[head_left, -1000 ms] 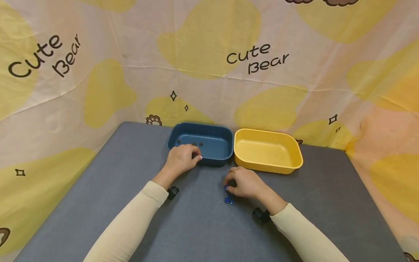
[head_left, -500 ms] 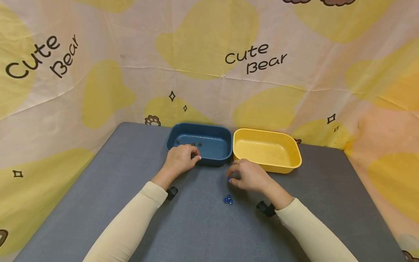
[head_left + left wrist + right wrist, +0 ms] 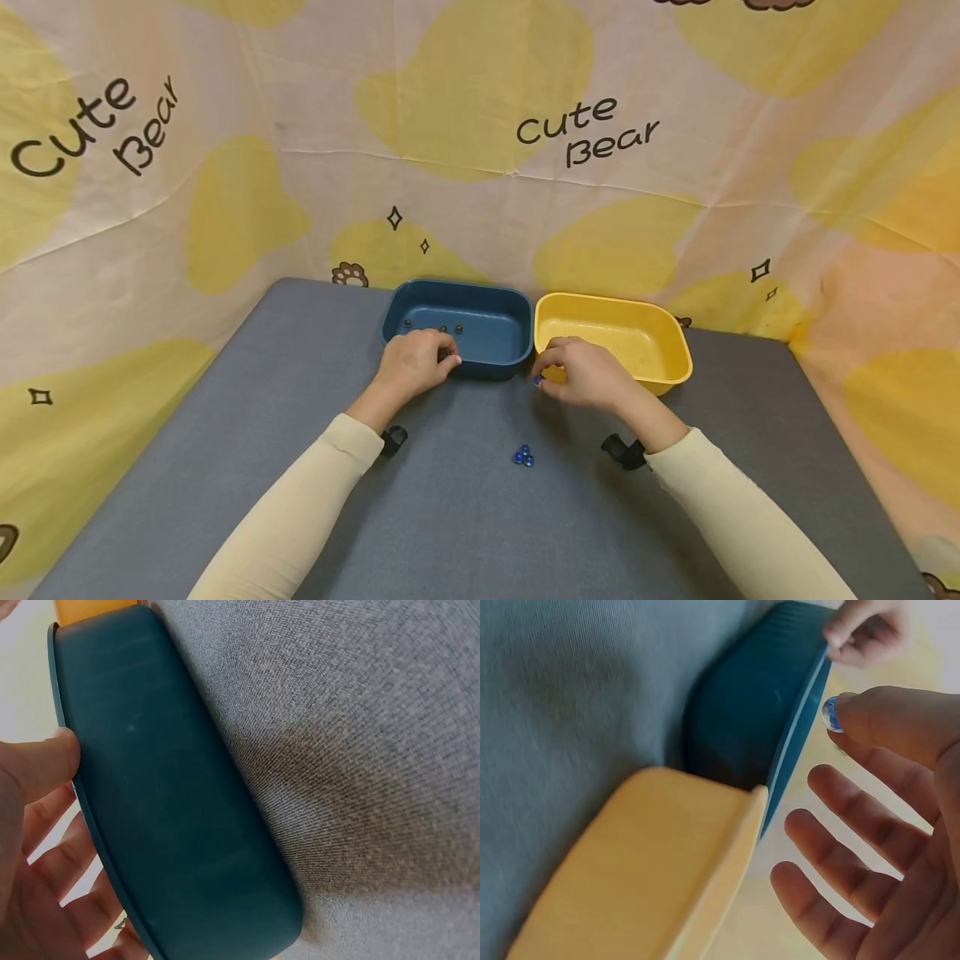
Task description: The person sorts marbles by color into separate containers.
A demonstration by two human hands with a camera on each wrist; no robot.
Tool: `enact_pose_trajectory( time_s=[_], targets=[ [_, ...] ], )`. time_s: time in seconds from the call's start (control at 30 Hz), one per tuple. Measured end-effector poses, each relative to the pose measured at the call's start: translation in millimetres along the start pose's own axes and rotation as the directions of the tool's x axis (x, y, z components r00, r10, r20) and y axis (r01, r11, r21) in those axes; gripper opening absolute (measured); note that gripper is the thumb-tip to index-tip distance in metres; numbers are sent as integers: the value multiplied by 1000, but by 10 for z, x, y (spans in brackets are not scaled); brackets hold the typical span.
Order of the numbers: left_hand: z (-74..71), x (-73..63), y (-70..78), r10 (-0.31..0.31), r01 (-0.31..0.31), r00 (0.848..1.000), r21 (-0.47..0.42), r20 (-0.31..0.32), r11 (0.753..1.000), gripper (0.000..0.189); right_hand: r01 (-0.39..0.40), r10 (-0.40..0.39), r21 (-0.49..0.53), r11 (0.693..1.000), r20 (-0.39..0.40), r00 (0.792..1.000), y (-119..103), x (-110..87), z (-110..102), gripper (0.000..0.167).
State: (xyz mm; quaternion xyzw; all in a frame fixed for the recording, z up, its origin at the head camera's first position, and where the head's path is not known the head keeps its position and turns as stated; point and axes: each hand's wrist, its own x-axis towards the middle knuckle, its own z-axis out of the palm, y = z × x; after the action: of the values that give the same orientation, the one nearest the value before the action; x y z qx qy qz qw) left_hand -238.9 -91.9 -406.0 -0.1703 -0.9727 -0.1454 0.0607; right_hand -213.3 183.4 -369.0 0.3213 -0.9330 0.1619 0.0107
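In the head view my left hand (image 3: 417, 363) holds the front rim of the dark blue bin (image 3: 495, 346). The left wrist view shows the thumb (image 3: 60, 757) at the outer rim, with the other fingers behind the wall. Several small brownish marbles (image 3: 459, 329) lie on the bin's floor. My right hand (image 3: 588, 375) is raised over the front left edge of the yellow bin (image 3: 660, 342). Between its thumb and index finger it pinches a blue glass marble (image 3: 831, 714); its other fingers are spread. Blue marbles (image 3: 523, 456) sit in a small cluster on the table.
Both bins stand side by side near the back edge of the grey cloth-covered table (image 3: 450, 517). A patterned curtain (image 3: 465, 167) hangs directly behind them and along the sides. Each wrist carries a black strap (image 3: 624, 452).
My right hand has lifted a blue marble from the cluster and moved it forward and slightly right, to the yellow bin's front edge. The left hand stays at the blue bin's rim.
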Motion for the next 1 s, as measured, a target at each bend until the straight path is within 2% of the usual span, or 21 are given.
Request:
enact_pose_trajectory(
  time_s=[0.23, 0.47, 1.0],
  targets=[
    [-6, -4, 0, 7, -7, 1000, 4, 4, 1000, 12, -38, 38, 3, 999, -20, 999, 137, 81, -119, 10],
    [-12, 2, -3, -3, 3, 1000, 1, 12, 1000, 11, -107, 107, 3, 994, 10, 994, 276, 174, -193, 14],
    [-17, -1, 16, -5, 5, 1000, 6, 9, 1000, 11, -213, 212, 3, 977, 38, 976, 748, 322, -20, 16]
  ],
)
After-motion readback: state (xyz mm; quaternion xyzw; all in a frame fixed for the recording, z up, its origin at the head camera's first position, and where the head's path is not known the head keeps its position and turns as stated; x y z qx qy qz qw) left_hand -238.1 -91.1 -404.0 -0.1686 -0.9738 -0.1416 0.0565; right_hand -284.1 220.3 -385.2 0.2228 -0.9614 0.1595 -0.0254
